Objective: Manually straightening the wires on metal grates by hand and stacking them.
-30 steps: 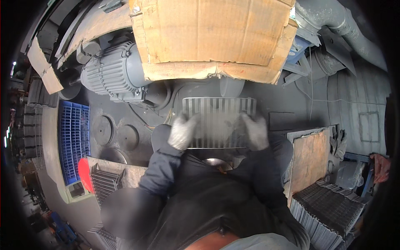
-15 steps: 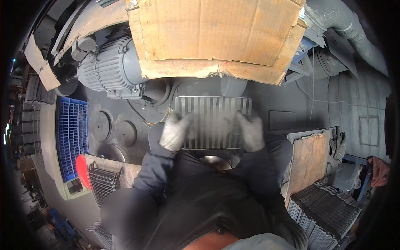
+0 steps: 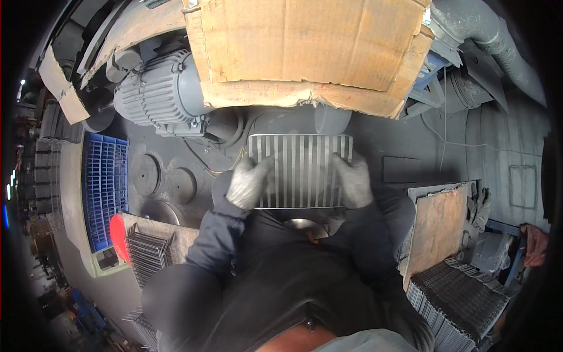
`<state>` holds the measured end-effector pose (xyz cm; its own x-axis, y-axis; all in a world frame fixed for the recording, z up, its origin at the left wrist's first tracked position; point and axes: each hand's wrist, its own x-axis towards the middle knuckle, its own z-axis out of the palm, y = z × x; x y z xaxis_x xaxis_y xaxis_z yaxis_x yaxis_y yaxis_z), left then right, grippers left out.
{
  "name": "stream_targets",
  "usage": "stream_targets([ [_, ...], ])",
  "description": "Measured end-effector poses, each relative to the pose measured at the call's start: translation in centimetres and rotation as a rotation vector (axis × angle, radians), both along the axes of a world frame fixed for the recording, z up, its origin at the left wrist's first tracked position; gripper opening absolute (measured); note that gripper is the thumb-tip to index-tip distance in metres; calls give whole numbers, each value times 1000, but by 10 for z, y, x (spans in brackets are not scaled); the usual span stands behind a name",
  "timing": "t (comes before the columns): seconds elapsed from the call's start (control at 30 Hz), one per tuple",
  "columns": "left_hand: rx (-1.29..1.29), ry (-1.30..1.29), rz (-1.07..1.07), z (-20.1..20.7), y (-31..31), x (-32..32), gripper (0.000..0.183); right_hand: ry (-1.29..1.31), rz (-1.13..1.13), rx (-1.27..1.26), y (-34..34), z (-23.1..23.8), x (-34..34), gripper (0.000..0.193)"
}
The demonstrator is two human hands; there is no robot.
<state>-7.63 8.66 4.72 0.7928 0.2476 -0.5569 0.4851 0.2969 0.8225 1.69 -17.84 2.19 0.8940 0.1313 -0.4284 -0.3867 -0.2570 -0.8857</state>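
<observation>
A rectangular metal grate (image 3: 301, 170) with many parallel bars is held up in front of my lap, its long sides running left to right. My left hand (image 3: 248, 183), in a pale work glove, is closed on its left end with the thumb over the bars. My right hand (image 3: 353, 182), gloved likewise and slightly blurred, grips the right end the same way. Most fingers of both hands are hidden at the sides or behind the grate. Behind its far edge, below the cardboard, shows part of a grey wheel (image 3: 332, 121).
Cardboard (image 3: 305, 44) hangs over the far side, beside a grey electric motor (image 3: 158, 94). At the left stand a blue plastic crate (image 3: 107, 188) and a rack of wire grates (image 3: 146, 249). Stacked grates (image 3: 460, 302) lie at the lower right, near a rusty board (image 3: 435, 229).
Both hands still hold the grate in nearly the same place. Its bars look sharper now, and the surroundings have shifted slightly to the right in the picture.
</observation>
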Motion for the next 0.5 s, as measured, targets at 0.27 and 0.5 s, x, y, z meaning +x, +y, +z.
stream_targets([
  [0.27, -97, -70, -186, -10, -59, 31, 32, 9, -155, 452, -85, 34, 7, 41],
  [0.5, -379, 208, 91, 3, 32, 4, 9, 148, 426, -120, -6, 16, 25, 45],
])
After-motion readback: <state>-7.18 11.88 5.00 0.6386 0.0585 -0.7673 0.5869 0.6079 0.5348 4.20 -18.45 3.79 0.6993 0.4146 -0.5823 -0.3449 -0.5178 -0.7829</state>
